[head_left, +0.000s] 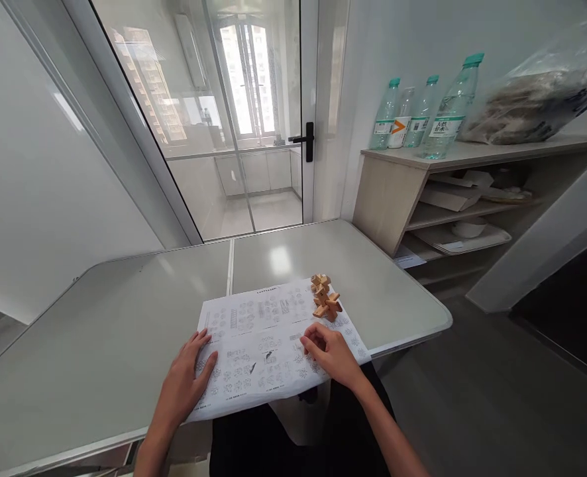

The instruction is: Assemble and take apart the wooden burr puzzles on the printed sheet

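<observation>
A printed instruction sheet (268,331) full of small diagrams lies at the near edge of a pale grey table (124,318). My left hand (187,381) rests flat on the sheet's left part, fingers stretched out. My right hand (329,351) lies on the sheet's right part with its fingers curled under; whether anything is in them is hidden. Two wooden burr puzzles sit on the sheet's far right corner: a smaller one (319,283) behind, a larger cross-shaped one (327,305) in front, a little beyond my right hand.
A wooden shelf unit (393,192) stands at the right with several water bottles (425,112) and a plastic bag (536,93) on top. A glass door (234,132) with a black handle (307,140) is behind the table. Dark floor lies right of the table.
</observation>
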Demonstrator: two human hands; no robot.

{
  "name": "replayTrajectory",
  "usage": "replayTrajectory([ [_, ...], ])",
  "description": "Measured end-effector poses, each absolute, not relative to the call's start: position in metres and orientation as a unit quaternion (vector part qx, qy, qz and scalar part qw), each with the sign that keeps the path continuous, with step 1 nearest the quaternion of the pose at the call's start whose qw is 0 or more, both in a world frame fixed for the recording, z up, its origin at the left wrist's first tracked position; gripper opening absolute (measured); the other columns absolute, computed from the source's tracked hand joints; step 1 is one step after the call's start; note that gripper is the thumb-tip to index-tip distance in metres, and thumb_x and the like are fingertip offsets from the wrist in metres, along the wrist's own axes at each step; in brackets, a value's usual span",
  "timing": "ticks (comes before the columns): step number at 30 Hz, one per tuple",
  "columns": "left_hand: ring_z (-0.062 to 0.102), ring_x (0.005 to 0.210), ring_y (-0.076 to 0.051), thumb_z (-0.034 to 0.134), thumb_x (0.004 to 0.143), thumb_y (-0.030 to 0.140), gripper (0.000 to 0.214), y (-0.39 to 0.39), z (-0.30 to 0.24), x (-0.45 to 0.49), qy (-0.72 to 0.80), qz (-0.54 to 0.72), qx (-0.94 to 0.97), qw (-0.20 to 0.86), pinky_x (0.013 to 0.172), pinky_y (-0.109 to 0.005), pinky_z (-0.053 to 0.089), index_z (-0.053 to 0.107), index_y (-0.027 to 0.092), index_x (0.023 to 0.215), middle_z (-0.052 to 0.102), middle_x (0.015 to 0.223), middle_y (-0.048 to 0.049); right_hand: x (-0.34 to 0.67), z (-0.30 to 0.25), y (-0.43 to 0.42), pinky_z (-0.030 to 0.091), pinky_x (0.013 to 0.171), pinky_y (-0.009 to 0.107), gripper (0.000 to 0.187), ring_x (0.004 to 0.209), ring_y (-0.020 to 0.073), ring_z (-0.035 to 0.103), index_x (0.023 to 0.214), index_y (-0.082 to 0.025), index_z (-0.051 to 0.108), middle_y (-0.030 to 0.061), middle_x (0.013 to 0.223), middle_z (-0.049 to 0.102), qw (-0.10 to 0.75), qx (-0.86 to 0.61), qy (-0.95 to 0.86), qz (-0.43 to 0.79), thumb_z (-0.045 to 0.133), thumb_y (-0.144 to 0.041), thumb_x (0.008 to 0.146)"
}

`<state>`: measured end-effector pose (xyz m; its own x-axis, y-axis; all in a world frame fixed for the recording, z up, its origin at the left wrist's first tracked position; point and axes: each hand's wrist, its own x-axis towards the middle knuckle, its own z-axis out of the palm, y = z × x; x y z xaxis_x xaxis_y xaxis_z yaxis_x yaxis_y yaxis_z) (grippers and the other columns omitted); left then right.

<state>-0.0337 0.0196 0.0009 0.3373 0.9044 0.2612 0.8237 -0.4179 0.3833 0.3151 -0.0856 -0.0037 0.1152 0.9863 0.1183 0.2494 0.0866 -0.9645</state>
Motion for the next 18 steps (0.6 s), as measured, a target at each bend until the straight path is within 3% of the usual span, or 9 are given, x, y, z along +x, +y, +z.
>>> replayTrajectory([
  [18, 0.049, 0.150, -0.031, 0.049, 0.099, 0.054, 0.050, 0.0151, -0.0050, -0.0417, 0.524, 0.264, 0.802, 0.109, 0.121, -0.055, 0.045, 0.065, 0.022, 0.134, 0.060, 0.154, -0.0103, 0.3112, -0.0119, -0.0843, 0.049, 0.065, 0.032, 0.037, 0.065, 0.0200, 0.065, 0.088, -0.023, 0.061, 0.0012, 0.074, 0.072, 0.492, -0.561, -0.562, 0.356, 0.058, -0.059, 0.099],
])
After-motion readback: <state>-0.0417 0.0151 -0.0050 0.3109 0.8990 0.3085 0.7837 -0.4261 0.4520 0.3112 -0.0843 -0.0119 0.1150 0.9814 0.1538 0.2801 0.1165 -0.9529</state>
